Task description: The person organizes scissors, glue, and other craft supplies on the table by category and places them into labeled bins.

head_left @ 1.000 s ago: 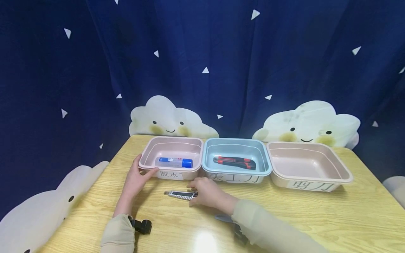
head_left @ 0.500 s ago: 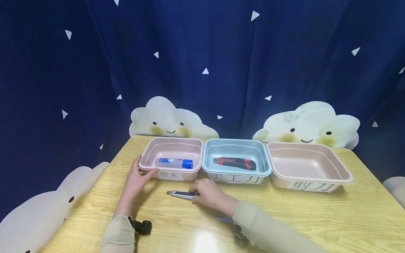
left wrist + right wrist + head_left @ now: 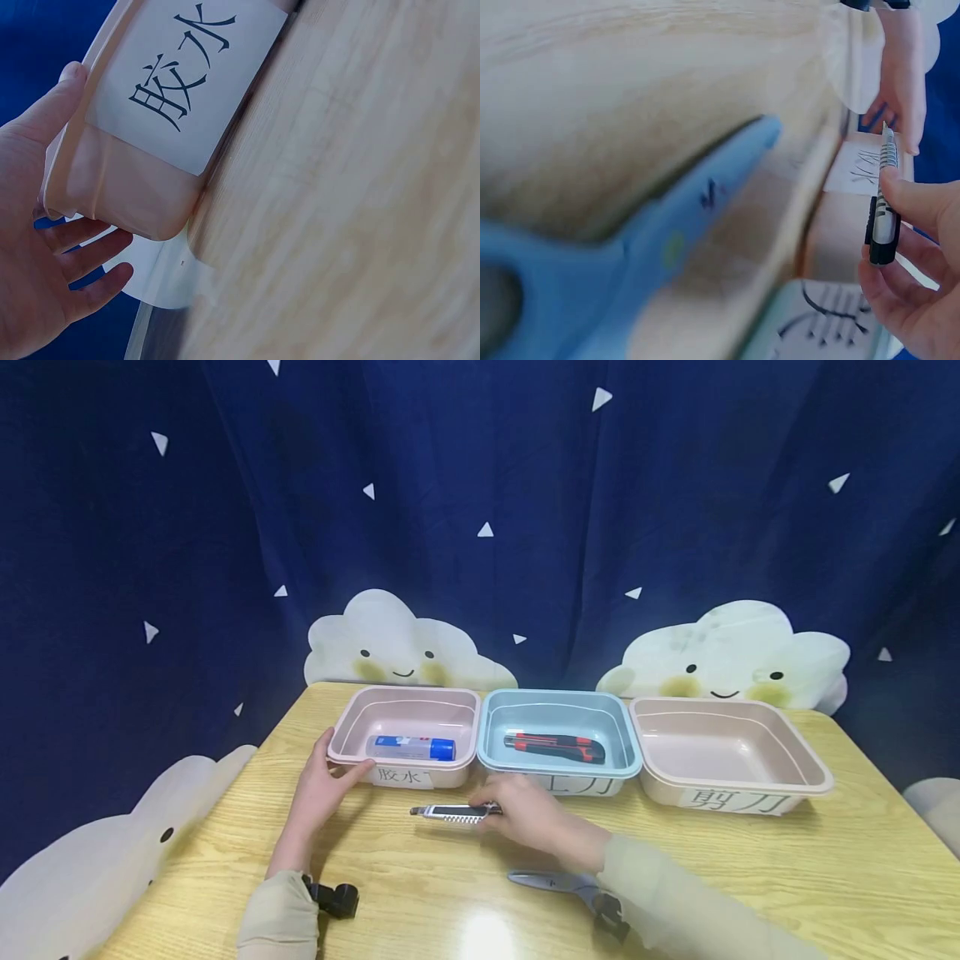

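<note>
My right hand (image 3: 534, 814) pinches a silver and black utility knife (image 3: 453, 812) between thumb and fingers, in front of the blue bin (image 3: 501, 762). Its tip points left in the head view, and in the right wrist view the knife (image 3: 886, 217) stands nearly upright in the grip. My left hand (image 3: 318, 789) rests at the front left corner of the left pink bin (image 3: 461, 768). In the left wrist view the thumb lies on the bin's rim, and the other fingers extend loosely by its end wall. Inside that bin lies a glue stick (image 3: 408, 747); a red and black utility knife (image 3: 555, 747) lies in the blue one.
Grey-blue scissors (image 3: 555, 882) lie on the wooden table (image 3: 420, 893), partly behind the right forearm. To the right of the blue bin stands another pink bin (image 3: 720, 760). Labels with Chinese characters front the bins. A dark blue curtain (image 3: 450, 527) hangs behind.
My right hand has moved right along the front of the bins, carrying the utility knife with it. More of the scissors shows now. The left hand stays at the bin's corner.
</note>
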A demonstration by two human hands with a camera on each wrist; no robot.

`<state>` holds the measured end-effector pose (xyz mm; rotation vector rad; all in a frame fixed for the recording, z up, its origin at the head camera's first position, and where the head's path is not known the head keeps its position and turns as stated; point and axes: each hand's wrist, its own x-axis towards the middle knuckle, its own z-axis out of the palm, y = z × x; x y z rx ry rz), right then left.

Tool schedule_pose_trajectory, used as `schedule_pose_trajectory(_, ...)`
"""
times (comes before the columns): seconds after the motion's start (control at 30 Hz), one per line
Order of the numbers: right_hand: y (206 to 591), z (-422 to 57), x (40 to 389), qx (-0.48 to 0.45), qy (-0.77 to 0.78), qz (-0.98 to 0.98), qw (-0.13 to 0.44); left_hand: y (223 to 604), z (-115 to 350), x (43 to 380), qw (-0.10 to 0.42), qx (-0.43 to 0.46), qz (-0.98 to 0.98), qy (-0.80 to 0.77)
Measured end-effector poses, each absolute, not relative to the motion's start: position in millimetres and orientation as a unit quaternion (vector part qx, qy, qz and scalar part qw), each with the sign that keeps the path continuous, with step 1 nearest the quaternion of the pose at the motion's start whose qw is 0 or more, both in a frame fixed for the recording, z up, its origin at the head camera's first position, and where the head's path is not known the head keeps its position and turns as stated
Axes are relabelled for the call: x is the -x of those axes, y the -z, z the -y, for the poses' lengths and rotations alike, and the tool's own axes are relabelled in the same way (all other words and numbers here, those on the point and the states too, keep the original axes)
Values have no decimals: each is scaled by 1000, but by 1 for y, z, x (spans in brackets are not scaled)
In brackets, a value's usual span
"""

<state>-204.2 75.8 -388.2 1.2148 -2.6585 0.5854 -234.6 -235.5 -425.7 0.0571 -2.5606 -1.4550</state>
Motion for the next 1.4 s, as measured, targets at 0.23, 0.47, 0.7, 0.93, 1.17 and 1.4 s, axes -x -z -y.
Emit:
schedule_pose_trajectory(0.23, 361, -100, 207, -426, -193, 870, 157, 426, 235, 235, 104, -21, 865, 491)
schedule_pose_trajectory(0.47, 342, -126, 218, -377, -199, 891, 157, 425, 237, 233, 101, -24, 869, 484)
schedule_pose_trajectory(0.7, 337, -146, 232, -341, -203, 904, 159, 425, 237, 233, 101, -25, 869, 484)
schedule_pose_trajectory(0.93, 345, -162, 248, -301, -215, 917, 151, 424, 236, 233, 102, -19, 869, 483)
schedule_pose_trajectory(1.17, 359, -171, 264, -275, -217, 928, 126, 425, 235, 234, 101, -16, 868, 486)
schedule_pose_trajectory(1.4, 372, -175, 281, -245, -220, 940, 92, 426, 235, 234, 101, -15, 869, 485)
